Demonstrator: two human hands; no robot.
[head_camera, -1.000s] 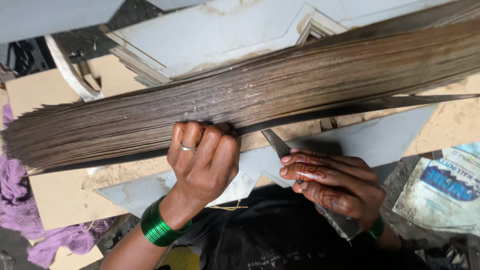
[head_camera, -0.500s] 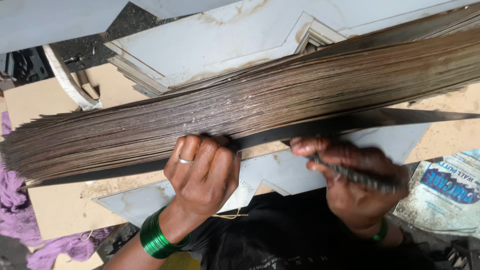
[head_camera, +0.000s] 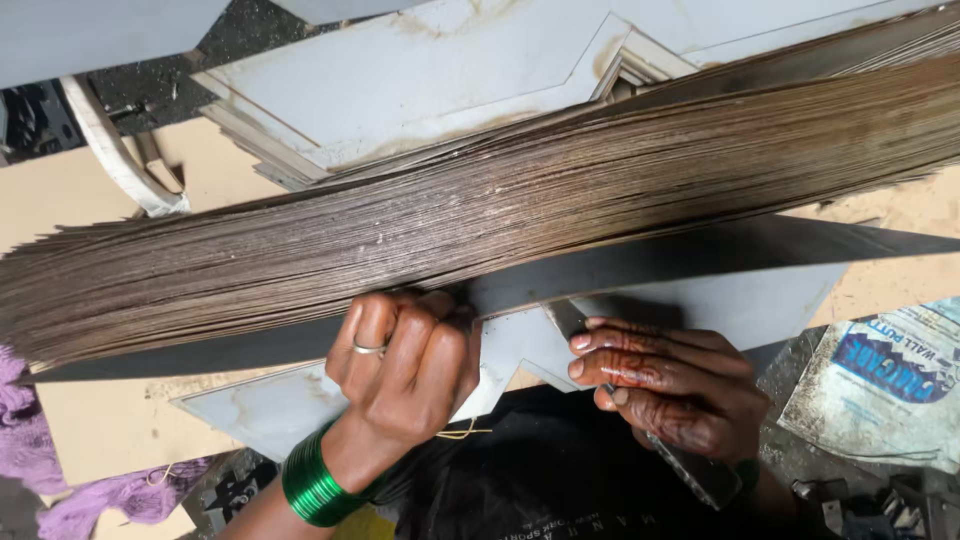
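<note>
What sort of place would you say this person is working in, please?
Probably a small metalworking workshop. A thick stack of thin metal sheets lies edge-on across the bench, cut grey sheet pieces are piled behind it, and the right hand grips a flat metal tool.

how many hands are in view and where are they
2. The left hand, with a ring and green bangles at the wrist, grips the lower edge of the stack of thin sheets. The right hand holds a flat metal tool just below the stack.
</note>
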